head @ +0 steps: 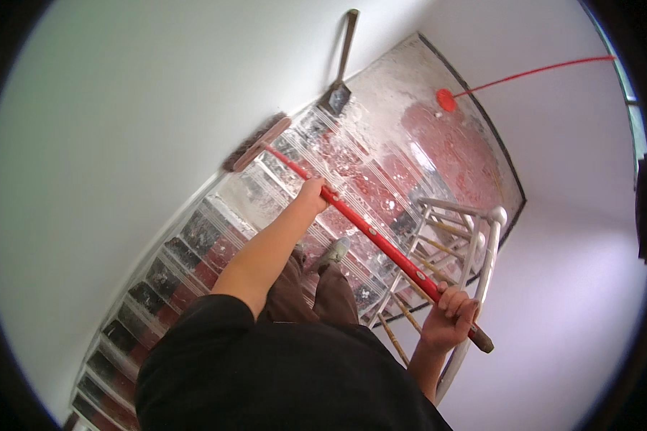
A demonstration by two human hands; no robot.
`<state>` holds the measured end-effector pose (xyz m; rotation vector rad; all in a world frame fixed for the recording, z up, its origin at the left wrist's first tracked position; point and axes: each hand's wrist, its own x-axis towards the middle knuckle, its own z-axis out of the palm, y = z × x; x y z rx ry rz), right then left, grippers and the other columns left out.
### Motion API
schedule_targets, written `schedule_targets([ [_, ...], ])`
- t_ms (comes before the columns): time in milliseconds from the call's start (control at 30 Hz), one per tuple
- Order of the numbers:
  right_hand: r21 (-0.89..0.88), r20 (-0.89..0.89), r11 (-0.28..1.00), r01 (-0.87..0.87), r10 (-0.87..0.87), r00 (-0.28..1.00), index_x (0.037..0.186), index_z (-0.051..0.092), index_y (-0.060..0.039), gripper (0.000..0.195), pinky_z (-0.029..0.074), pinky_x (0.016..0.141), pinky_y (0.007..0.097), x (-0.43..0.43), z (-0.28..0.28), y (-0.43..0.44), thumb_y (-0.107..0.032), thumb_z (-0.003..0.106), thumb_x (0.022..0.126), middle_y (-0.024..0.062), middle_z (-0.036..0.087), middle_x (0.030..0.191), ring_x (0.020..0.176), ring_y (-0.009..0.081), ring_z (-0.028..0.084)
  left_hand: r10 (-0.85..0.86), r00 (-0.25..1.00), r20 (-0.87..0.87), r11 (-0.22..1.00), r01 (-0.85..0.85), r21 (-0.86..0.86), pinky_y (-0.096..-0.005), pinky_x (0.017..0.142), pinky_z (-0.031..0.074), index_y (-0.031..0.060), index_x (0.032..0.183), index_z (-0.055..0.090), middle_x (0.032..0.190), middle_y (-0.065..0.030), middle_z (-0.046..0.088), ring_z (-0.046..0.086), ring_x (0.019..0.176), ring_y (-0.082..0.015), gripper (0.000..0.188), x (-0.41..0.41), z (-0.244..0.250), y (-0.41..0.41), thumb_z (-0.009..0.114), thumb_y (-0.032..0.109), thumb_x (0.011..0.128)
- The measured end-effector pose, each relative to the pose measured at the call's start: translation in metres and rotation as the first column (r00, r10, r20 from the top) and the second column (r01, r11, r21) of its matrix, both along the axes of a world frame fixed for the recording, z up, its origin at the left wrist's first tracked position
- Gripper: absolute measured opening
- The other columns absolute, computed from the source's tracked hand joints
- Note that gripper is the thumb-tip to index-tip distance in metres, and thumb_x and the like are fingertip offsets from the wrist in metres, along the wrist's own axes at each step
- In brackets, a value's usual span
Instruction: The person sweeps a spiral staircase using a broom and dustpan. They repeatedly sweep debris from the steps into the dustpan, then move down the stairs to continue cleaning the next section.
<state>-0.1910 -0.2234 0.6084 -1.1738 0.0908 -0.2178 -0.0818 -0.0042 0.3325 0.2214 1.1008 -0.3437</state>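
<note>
A push broom (261,144) with a brown head and dark bristles has its head raised against the wall side of the staircase (210,237). Its red handle (380,238) runs diagonally across the view. My left hand (315,194) grips the handle on the side towards the head. Near the brown-tipped end, my right hand (450,318) is closed around the handle, beside the metal handrail. My feet, one in a greyish shoe (335,252), stand on the dusty steps below the handle. Whether the bristles touch the wall or a step, I cannot tell.
A long-handled dustpan or shovel (338,97) leans on the left wall. White debris and dust lie on the steps and the landing (453,145). A red round thing on a long thin rod (446,100) is by the far wall. The metal railing (488,258) stands at my right.
</note>
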Motion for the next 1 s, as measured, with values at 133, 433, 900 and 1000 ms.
schedule_targets([
  [133, 0.041, -0.086, 0.999, -0.003, 0.007, 0.996, 0.063, 0.034, -0.0112, 0.025, 0.034, 0.075, 0.0365, -0.026, 0.017, -0.035, -0.016, 0.035, 0.088, -0.0001, 0.034, 0.056, 0.057, 0.0135, 0.037, 0.009, 1.000, -0.019, 1.000, -0.009, -0.009, -0.0447, 0.052, 0.041, 0.0039, 0.074, 0.038, 0.059, -0.0120, 0.044, 0.047, 0.057, -0.0272, 0.004, -0.063, -0.017, -0.011, 0.041, 0.007, 0.075],
  [433, 0.187, -0.040, 0.972, -0.143, 0.153, 0.987, 0.069, 0.040, -0.0075, 0.021, 0.036, 0.069, 0.0382, -0.026, 0.046, -0.070, -0.021, 0.051, 0.081, 0.0037, 0.042, 0.058, 0.058, 0.0175, 0.045, 0.174, 0.944, -0.280, 0.983, -0.150, 0.107, -0.0296, 0.040, 0.033, 0.0080, 0.062, 0.034, 0.049, -0.0026, 0.036, 0.040, 0.044, -0.0169, 0.012, -0.150, 0.002, 0.007, 0.041, 0.001, 0.069],
  [900, -0.538, -0.092, 0.842, 0.028, -0.092, 0.992, 0.062, 0.045, -0.0002, 0.015, 0.034, 0.051, 0.0277, -0.046, -0.073, -0.123, -0.004, 0.048, 0.076, 0.0051, 0.043, 0.059, 0.053, 0.0165, 0.040, -0.880, 0.428, 0.203, 0.472, 0.747, 0.468, -0.0312, 0.065, 0.045, 0.0034, 0.089, 0.040, 0.078, -0.0080, 0.050, 0.052, 0.071, -0.0209, 0.021, -0.111, 0.102, -0.231, 0.050, 0.014, 0.074],
  [1000, -0.681, 0.025, 0.723, 0.117, -0.137, 0.990, 0.061, 0.044, -0.0015, 0.016, 0.033, 0.047, 0.0301, -0.042, -0.124, -0.147, -0.006, 0.053, 0.073, 0.0076, 0.041, 0.057, 0.052, 0.0209, 0.040, -0.965, 0.094, 0.246, 0.263, 0.376, 0.888, -0.0285, 0.073, 0.041, 0.0039, 0.099, 0.039, 0.091, -0.0078, 0.047, 0.049, 0.086, -0.0197, 0.037, -0.121, 0.142, -0.231, 0.056, 0.004, 0.067],
])
